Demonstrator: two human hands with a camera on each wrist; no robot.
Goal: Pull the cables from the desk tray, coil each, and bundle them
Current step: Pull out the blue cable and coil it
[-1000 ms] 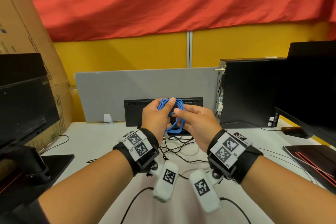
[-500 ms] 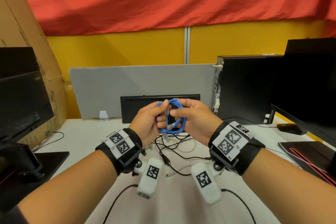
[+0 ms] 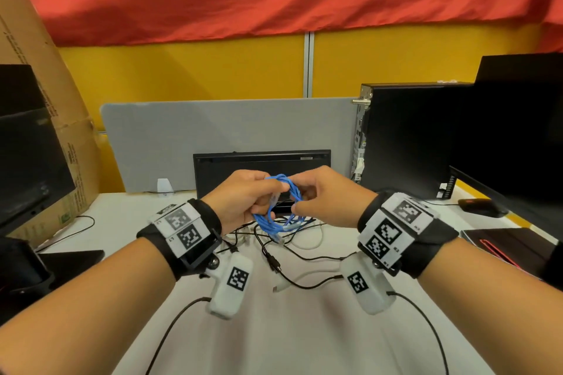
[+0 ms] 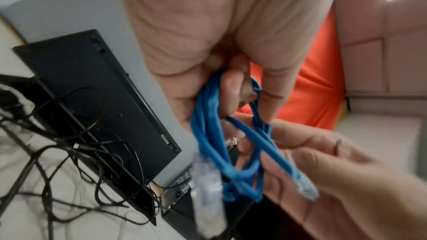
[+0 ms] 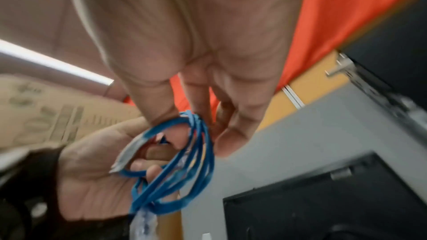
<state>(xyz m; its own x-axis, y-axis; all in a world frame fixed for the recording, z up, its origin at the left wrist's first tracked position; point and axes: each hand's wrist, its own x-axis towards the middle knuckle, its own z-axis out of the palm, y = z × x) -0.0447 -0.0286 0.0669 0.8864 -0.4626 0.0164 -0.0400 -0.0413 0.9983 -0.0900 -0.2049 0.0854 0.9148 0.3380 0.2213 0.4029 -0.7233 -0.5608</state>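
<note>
A blue network cable [image 3: 281, 207] wound into a small coil hangs between both hands above the desk. My left hand [image 3: 243, 198] grips the coil's left side, fingers curled through the loops [image 4: 208, 116]. My right hand [image 3: 320, 195] pinches the top right of the coil between thumb and fingers [image 5: 194, 121]. One clear plug [image 4: 205, 180] dangles below the coil; the other plug end [image 4: 305, 187] lies across the right hand's fingers. A black desk tray [image 3: 262, 173] stands upright behind the hands. Loose black and white cables [image 3: 292, 253] lie tangled on the desk under the coil.
A grey divider panel [image 3: 213, 137] backs the white desk [image 3: 289, 329]. A black PC tower [image 3: 405, 137] and a monitor [image 3: 518, 131] stand at the right, another monitor [image 3: 27, 155] and a cardboard box [image 3: 39, 70] at the left. A black mouse [image 3: 481, 207] lies at the right.
Both hands have lowered slightly with the blue coil. The right hand shifted from the coil's front to pinching its top right, and a plug end now hangs below.
</note>
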